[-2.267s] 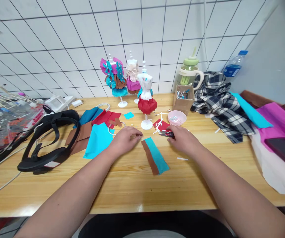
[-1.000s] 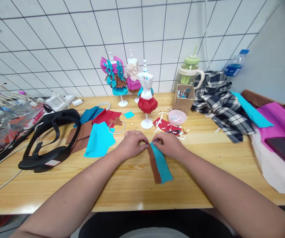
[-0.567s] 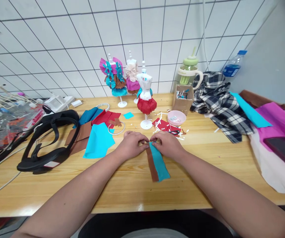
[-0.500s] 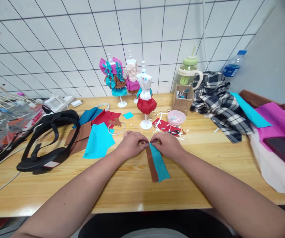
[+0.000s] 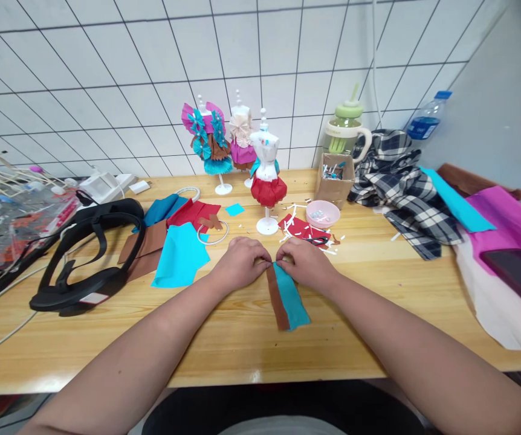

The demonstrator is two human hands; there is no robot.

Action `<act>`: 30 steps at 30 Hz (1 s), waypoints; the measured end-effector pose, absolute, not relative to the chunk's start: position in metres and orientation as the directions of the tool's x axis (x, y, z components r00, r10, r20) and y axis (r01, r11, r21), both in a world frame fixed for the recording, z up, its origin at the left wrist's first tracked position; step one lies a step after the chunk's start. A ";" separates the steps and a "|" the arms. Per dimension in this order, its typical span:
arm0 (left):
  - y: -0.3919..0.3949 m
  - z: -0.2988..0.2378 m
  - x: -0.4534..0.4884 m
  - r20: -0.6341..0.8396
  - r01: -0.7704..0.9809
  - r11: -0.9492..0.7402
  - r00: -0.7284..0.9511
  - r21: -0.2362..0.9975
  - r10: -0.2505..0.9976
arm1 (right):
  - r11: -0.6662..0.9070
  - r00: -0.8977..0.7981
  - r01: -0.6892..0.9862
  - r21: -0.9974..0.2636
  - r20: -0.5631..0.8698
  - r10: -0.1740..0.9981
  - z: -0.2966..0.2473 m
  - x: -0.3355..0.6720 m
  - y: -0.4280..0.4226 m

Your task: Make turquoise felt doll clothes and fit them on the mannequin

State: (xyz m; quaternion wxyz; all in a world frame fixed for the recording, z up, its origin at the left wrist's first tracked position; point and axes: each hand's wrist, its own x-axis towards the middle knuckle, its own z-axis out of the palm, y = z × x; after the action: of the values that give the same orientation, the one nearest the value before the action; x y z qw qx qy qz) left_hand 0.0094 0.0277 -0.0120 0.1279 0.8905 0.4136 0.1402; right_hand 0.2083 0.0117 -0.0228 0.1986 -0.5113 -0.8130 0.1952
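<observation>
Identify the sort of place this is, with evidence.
Likely a small craft workspace; home or workshop, can't tell. Evidence: miniature dress forms in crinkled outfits, white offcuts on a red piece, and a brown-and-teal strip at the fingertips of the left hand and right hand.

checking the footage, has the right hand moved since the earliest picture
Yes: against the pink bowl, the right hand has shifted left, from in front of it to the brown-and-teal strip's far end.
</observation>
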 end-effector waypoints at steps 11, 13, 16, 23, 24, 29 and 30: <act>0.023 -0.004 0.015 0.106 0.670 -0.698 0.698 0.254 0.709 | 0.496 -0.484 0.826 -0.269 0.115 0.868 -0.012 0.216 0.009; 0.023 -0.003 0.014 0.106 0.667 -0.707 0.705 0.233 0.701 | 0.524 -0.515 0.823 -0.219 0.098 0.851 -0.009 0.217 0.009; 0.022 -0.003 0.013 0.113 0.667 -0.719 0.713 0.198 0.692 | 0.566 -0.559 0.808 -0.166 0.087 0.824 -0.007 0.218 0.008; 0.020 -0.001 0.011 0.129 0.635 -0.762 0.751 0.129 0.648 | 0.614 -0.612 0.786 -0.077 0.050 0.790 -0.006 0.220 0.007; 0.019 0.001 0.011 0.122 0.624 -0.773 0.763 0.113 0.635 | 0.619 -0.618 0.781 -0.080 0.041 0.785 -0.006 0.221 0.007; 0.017 0.009 0.006 0.085 0.584 -0.810 0.806 0.052 0.586 | 0.630 -0.634 0.769 -0.111 -0.005 0.773 -0.003 0.227 0.006; 0.017 0.009 0.005 0.086 0.583 -0.811 0.807 0.048 0.585 | 0.619 -0.624 0.777 -0.114 -0.012 0.782 -0.002 0.228 0.006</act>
State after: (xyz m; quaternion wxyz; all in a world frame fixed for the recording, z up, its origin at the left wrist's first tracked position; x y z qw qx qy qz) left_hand 0.0053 0.0172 0.0091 0.0099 0.9504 0.3070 0.0482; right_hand 0.2279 0.0061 -0.0021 0.0193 -0.4333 -0.8994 0.0539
